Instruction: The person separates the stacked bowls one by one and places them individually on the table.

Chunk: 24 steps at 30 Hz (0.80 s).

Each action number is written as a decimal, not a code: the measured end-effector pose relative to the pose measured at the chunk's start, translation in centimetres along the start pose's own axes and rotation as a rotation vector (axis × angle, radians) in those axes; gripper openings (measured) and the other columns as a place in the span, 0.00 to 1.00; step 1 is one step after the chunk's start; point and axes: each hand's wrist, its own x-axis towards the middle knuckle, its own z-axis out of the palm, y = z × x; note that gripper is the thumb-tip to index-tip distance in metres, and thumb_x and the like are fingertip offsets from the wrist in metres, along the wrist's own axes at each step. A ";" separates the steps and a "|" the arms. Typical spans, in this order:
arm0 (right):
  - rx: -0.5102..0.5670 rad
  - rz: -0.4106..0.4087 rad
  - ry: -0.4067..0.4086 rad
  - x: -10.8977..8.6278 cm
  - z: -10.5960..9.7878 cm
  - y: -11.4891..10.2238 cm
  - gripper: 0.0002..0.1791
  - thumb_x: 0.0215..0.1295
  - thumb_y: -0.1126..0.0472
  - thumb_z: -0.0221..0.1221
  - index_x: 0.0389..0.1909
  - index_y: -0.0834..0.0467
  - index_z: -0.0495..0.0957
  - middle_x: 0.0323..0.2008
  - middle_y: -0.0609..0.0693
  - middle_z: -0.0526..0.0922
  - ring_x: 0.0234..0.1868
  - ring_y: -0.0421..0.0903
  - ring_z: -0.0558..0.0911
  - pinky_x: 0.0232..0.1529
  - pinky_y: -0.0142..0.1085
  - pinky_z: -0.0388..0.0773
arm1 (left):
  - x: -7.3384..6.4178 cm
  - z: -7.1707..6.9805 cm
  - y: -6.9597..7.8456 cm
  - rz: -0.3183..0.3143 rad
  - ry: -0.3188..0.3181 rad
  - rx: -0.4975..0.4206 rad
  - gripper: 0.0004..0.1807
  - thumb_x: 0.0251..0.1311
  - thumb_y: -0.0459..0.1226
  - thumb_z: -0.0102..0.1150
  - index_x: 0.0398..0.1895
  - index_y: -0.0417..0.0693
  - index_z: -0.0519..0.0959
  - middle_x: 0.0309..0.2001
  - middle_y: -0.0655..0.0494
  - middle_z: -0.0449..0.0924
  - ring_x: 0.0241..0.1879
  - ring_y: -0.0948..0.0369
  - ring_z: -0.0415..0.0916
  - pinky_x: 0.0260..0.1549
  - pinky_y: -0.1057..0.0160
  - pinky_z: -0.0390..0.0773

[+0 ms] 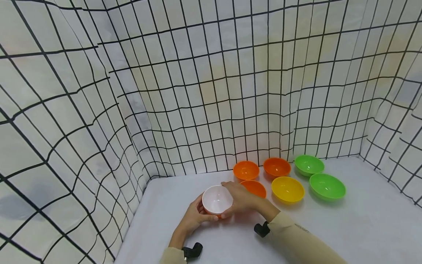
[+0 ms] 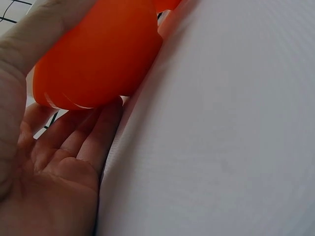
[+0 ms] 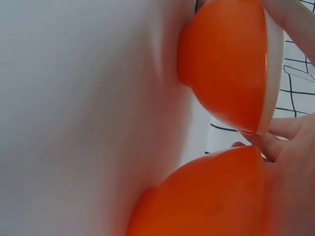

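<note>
A white bowl (image 1: 217,200) sits nested inside an orange bowl (image 2: 103,54), its pale rim standing above the orange one in the right wrist view. My left hand (image 1: 193,217) holds the orange bowl from the left, thumb across the near side and fingers round the far side. From the right, my right hand (image 1: 242,198) grips the white bowl at its rim, thumb near and fingers at the back. The orange bowl's base appears to rest on the table. Just behind my right hand stands another orange bowl (image 1: 255,187), partly hidden by it.
Further right on the white table (image 1: 158,209) stand two more orange bowls (image 1: 246,170) (image 1: 277,167), a yellow bowl (image 1: 288,190) and two green bowls (image 1: 308,165) (image 1: 327,187). Black-gridded white sheeting (image 1: 211,88) encloses the table's back and sides.
</note>
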 end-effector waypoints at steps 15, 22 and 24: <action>0.057 -0.004 -0.028 0.9 -0.2 -1.0 0.58 0.38 0.41 0.82 0.70 0.58 0.65 0.59 0.51 0.76 0.58 0.48 0.75 0.57 0.48 0.84 | -0.2 -0.1 0.0 -0.009 -0.006 -0.008 0.59 0.43 0.37 0.84 0.80 0.56 0.59 0.76 0.51 0.65 0.70 0.51 0.69 0.65 0.67 0.76; 0.102 0.012 -0.006 0.7 -0.1 -0.7 0.61 0.39 0.42 0.82 0.73 0.56 0.61 0.62 0.51 0.74 0.60 0.50 0.75 0.59 0.50 0.83 | -0.1 0.0 0.0 0.004 -0.008 -0.018 0.58 0.45 0.36 0.83 0.80 0.54 0.58 0.76 0.49 0.66 0.70 0.51 0.70 0.64 0.68 0.77; 0.122 0.018 0.002 0.6 -0.2 -0.6 0.62 0.39 0.42 0.82 0.74 0.55 0.59 0.64 0.52 0.74 0.61 0.50 0.75 0.59 0.51 0.83 | -0.1 0.0 0.0 -0.004 -0.004 -0.016 0.58 0.46 0.36 0.83 0.80 0.54 0.58 0.76 0.49 0.66 0.70 0.50 0.70 0.66 0.65 0.77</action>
